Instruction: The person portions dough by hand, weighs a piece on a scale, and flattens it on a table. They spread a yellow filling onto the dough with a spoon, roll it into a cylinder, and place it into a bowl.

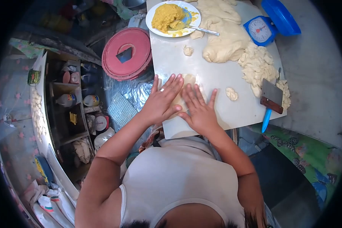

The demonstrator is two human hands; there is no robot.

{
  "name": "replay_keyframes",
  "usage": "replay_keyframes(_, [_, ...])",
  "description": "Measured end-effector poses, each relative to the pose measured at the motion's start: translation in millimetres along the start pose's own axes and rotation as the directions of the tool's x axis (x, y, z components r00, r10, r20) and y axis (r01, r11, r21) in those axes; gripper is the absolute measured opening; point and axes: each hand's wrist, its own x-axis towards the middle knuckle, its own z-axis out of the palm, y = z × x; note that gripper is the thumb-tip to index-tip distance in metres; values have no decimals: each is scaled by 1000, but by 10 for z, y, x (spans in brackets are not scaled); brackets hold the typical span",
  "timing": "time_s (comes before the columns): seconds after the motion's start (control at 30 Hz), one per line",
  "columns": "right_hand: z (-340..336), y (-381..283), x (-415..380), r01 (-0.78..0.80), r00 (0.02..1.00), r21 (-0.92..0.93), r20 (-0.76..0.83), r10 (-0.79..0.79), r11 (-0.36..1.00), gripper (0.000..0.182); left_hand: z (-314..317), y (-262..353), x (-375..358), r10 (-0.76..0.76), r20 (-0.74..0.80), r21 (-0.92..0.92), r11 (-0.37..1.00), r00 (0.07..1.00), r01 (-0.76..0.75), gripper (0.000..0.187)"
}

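Note:
My left hand (162, 99) and my right hand (199, 108) lie side by side on the pale table (224, 116), palms down with fingers stretched out. Between and under them is a flattened piece of dough (189, 79), mostly covered by the hands. To the right of my right hand sits a small lump of dough (231, 94). Another small lump (188, 50) rests beyond my hands. Further back lies a big mass of soft dough (222, 47). A white plate (154, 26) holds a mound of yellow filling (166, 17) and a spoon (203, 30).
On the right edge are crumpled dough pieces (256, 62), a dough scraper (271, 95) and a blue-handled tool (266, 121). A blue kitchen scale (260, 30) stands at the back right. Left of the table is a bucket with a red lid (127, 53); a shelf unit (66, 89) stands further left.

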Motion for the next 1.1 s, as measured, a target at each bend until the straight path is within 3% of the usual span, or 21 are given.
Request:
replay_keyframes(0.07, [63, 57, 40, 16, 1000, -25, 13, -16, 1000, 68, 69, -69, 101, 24, 36, 263, 964, 999, -32, 71])
replay_keyframes(0.17, [16, 113, -21, 26, 999, -33, 25, -25, 999, 69, 26, -103, 96, -35, 62, 198, 980, 997, 22, 70])
replay_keyframes(0.2, [-19, 133, -27, 13, 998, 9, 55, -14, 1000, 69, -20, -115, 94, -62, 77, 78, 995, 995, 56, 69])
replay_keyframes(0.23, [-43, 146, -20, -6, 996, 51, 84, 2, 999, 69, -41, -120, 104, -58, 77, 87, 995, 995, 51, 69])
replay_keyframes(0.3, [-23, 132, 34, -48, 999, 130, -4, 49, 990, 69, -26, -111, 148, 37, -11, 19, 999, 999, -37, 70])
replay_keyframes(0.33, [5, 130, 96, -36, 998, 50, -48, 38, 998, 69, -5, -108, 198, 80, -18, 160, 984, 997, -77, 67])
replay_keyframes(0.37, [36, 139, 154, -26, 996, -33, -84, 23, 999, 69, -38, -133, 257, 94, -10, 158, 983, 996, -91, 67])
replay_keyframes(0.4, [73, 156, 184, -61, 998, -93, -16, 60, 994, 68, -61, -158, 304, 63, 68, 191, 979, 996, -75, 65])
replay_keyframes(0.43, [68, 173, 162, -60, 998, -96, -7, 59, 994, 68, -89, -184, 339, 24, 139, 226, 972, 990, -55, 63])
replay_keyframes(0.5, [-59, 166, 172, -134, 982, -50, 126, 139, 990, 66, -125, -239, 358, 5, 141, 206, 978, 990, -34, 61])
replay_keyframes(0.57, [-83, 238, 194, -135, 979, 44, 162, 127, 990, 64, -129, -286, 391, 37, 118, 60, 997, 992, -44, 61])
replay_keyframes(0.6, [-80, 231, 204, -143, 989, 92, 51, 139, 985, 64, -46, -287, 403, 128, 6, 94, 987, 992, -128, 60])
replay_keyframes(0.63, [-68, 208, 214, -149, 986, 144, -58, 159, 978, 64, -13, -299, 427, 124, 1, 94, 988, 992, -124, 60])
replay_keyframes(0.7, [-8, 131, 199, -124, 991, 90, -37, 128, 988, 65, -8, -286, 442, 115, 65, 213, 969, 991, -126, 61])
replay_keyframes(0.77, [11, 129, 175, -186, 977, -100, 85, 194, 978, 66, -35, -316, 446, 89, 74, 216, 971, 993, -103, 62])
replay_keyframes(0.87, [-63, 177, 185, -179, 979, -46, 93, 182, 983, 65, -18, -360, 488, 79, 66, 163, 983, 995, -89, 62])
replay_keyframes(0.9, [-47, 186, 216, -172, 979, -52, 98, 177, 984, 65, 9, -352, 477, 119, 1, 169, 979, 993, -117, 63])
replay_keyframes(0.97, [7, 161, 318, -134, 987, 24, -88, 135, 991, 63, 32, -353, 482, 144, -71, 172, 976, 987, -130, 64])
replay_keyframes(1.1, [-100, 184, 421, -171, 983, -127, 47, 179, 977, 62, 4, -342, 454, 97, -22, 176, 980, 995, -91, 68])
